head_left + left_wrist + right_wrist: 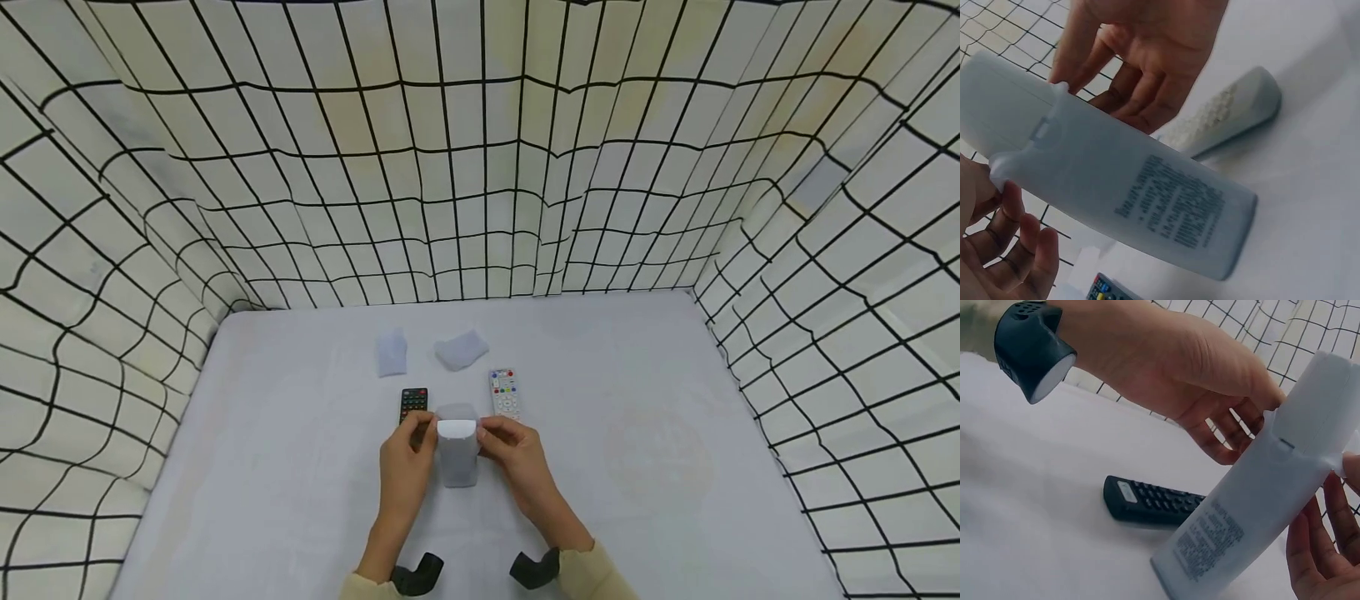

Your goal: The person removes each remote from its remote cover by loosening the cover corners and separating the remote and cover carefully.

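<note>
A white remote control (457, 429) stands on end in front of me, most of its length inside a translucent sleeve (459, 468). Its bare end sticks out of the sleeve's mouth, and small dark print shows through the lower part in both wrist views. My left hand (405, 467) pinches the sleeve's rim on the left side between thumb and finger. On the opposite side, my right hand (522, 468) pinches the rim in the same way. The other fingers of both hands are loosely bent beside the sleeve.
Behind my left hand lies a black remote (414, 402); behind my right lies a white remote with coloured buttons (505, 392). Farther back are two translucent pieces, one upright rectangle (392, 352) and one slanted (461, 350). Gridded white curtains (465, 225) enclose the white table (262, 467).
</note>
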